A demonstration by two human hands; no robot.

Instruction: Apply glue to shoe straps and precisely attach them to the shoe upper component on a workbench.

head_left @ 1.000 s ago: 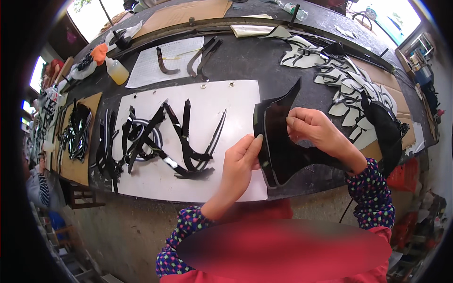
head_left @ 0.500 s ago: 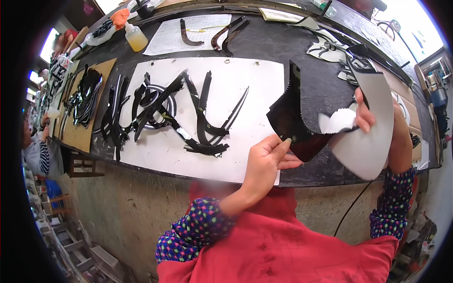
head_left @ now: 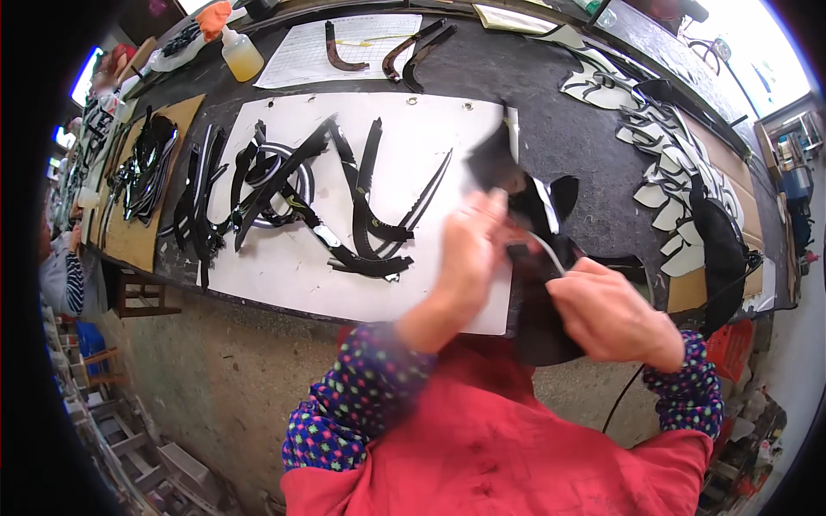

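My left hand (head_left: pixel 469 254), blurred by motion, is closed on a glossy black cut piece (head_left: pixel 495 159) with a pointed upper end, over the right edge of the white board (head_left: pixel 422 297). Close beside it, my right hand (head_left: pixel 613 314) pinches a leather-like black piece (head_left: pixel 546 331) by its pale edge; this piece hangs over the table's front edge. The two pieces overlap between my hands, and I cannot tell whether they are joined. Thin black strips (head_left: pixel 370 189) with notched edges lie spread on the board, some around a striped ring (head_left: pixel 301 185).
Several pale, black-edged cut pieces (head_left: pixel 684 185) are heaped along the right, a dark piece (head_left: pixel 718 254) over them. Far left stand a bottle of yellow liquid (head_left: pixel 243 56) and cardboard (head_left: pixel 176 142) with black strips. Curved strips (head_left: pixel 344 56) lie on gridded paper (head_left: pixel 297 52). Another person (head_left: pixel 64 267) is at left.
My right hand has swung left and inward with its piece, whose dark side now shows instead of its pale back. My left hand has moved up with the glossy black piece.
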